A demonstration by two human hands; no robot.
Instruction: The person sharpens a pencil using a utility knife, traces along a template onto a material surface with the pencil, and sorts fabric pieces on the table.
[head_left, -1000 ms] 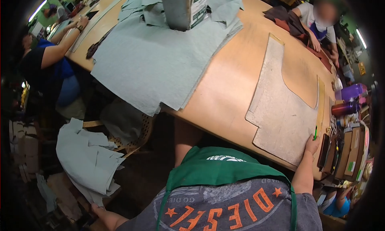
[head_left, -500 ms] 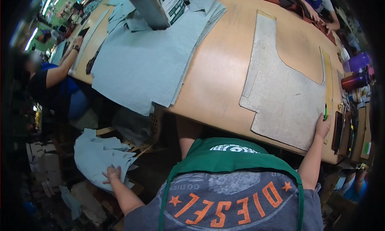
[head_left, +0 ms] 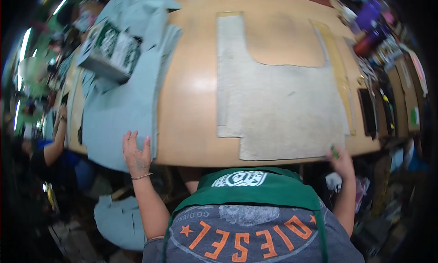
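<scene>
My left hand (head_left: 136, 154), fingers spread and holding nothing, is over the front edge of the stacked light blue-grey sheets (head_left: 119, 135). Closed around a small green pen-like item (head_left: 335, 152), my right hand (head_left: 340, 161) is by the lower right corner of a large pale template (head_left: 287, 112). That template lies flat on the tan table and has a curved cut-out along its far side. On top of the sheets stands a metal tin (head_left: 111, 53) with a green and white label.
The tan table (head_left: 189, 103) spans the view. A yellow-edged strip (head_left: 340, 76), a purple container (head_left: 368, 14) and cardboard boxes (head_left: 404, 96) are at the right. Below left hang more blue-grey pieces (head_left: 121, 222). A co-worker's arm (head_left: 57, 142) shows at the far left.
The view has turned, shifting the template toward the middle. My left hand has risen from the lower pieces to the stacked sheets. My right hand still holds the green item.
</scene>
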